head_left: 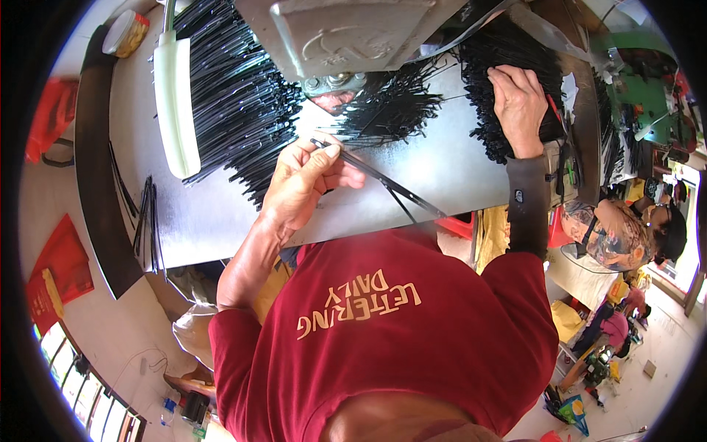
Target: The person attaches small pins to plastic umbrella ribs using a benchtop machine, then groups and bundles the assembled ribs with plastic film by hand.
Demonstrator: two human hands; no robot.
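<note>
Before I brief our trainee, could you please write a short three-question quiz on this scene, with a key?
1. What is the left hand pinching?
2. True or false: the right hand is touching a pile of black strips.
3. What colour is the camera wearer's shirt? (a) green (b) dark red (c) white

Key: 1. At least one thin black strip. 2. True. 3. (b)
</note>
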